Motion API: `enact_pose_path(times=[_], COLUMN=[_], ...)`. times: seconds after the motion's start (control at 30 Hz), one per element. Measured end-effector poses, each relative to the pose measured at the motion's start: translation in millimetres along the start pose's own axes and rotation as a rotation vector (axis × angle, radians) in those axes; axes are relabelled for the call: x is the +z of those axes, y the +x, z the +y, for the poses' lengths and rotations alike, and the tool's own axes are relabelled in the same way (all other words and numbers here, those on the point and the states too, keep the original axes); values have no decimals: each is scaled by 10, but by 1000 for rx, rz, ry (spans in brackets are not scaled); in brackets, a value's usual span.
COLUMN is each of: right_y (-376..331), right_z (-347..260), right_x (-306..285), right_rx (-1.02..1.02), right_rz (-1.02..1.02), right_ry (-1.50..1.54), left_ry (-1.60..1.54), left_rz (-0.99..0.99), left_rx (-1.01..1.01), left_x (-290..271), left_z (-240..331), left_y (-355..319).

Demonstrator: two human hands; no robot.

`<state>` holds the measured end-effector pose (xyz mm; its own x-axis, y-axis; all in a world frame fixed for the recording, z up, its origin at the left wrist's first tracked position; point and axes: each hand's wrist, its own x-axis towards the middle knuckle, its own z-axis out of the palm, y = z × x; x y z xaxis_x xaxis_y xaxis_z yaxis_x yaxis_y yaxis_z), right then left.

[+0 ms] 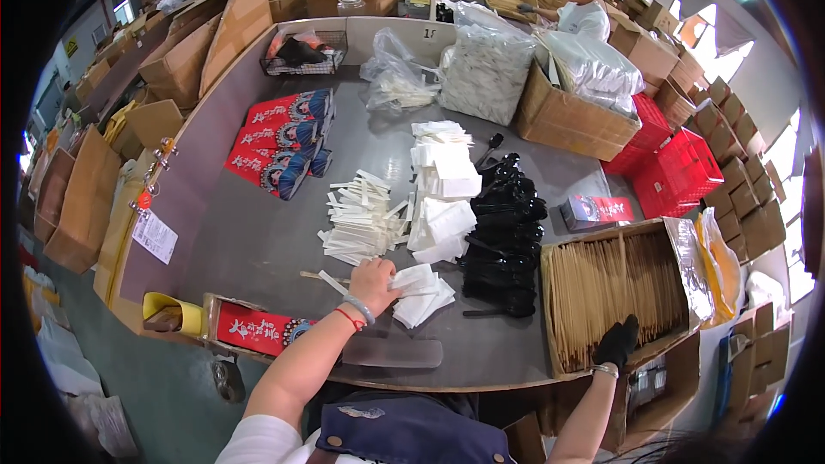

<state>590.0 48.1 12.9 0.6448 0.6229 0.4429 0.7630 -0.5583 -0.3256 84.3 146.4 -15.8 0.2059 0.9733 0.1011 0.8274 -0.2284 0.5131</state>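
Observation:
My left hand [375,285] is closed, its fingertips pinching the edge of a white napkin [414,278] on top of a small loose pile. Under and beside that hand lie a thin wooden stick and a narrow white paper packet. Farther off is a heap of similar narrow packets [357,215]. My right hand [617,344], in a black glove, lies on the wooden chopsticks [593,292] filling a cardboard box [554,361]. Its fingers reach forward, with nothing visible in them. Black plastic spoons [503,245] are stacked between the napkin stacks [445,176] and this box.
Red printed packets [279,142] lie at the back left, near a wire basket [305,53]. A stuffed clear bag [485,69] and an open carton [571,116] stand at the back. Red crates [679,172] are at right, a yellow bin [172,315] at left. Two people work beyond.

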Motion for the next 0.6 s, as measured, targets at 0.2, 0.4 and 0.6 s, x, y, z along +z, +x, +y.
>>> enact_pose_path(times=[0.2,0.4,0.6], right_y=[-521,-744,-1027], right_z=[-1045,-1296,-1611], right_x=[-431,-326,-37], right_rx=[-211,-292,-571], right_rz=[-161,-266,-578], right_ry=[135,269,413], left_ry=[-95,-474,-361], left_rz=[90,1,-361], left_rx=[32,-75,-52], left_x=[-48,-329,-653], left_z=[-27,148,167], left_y=[-56,-259,-799])
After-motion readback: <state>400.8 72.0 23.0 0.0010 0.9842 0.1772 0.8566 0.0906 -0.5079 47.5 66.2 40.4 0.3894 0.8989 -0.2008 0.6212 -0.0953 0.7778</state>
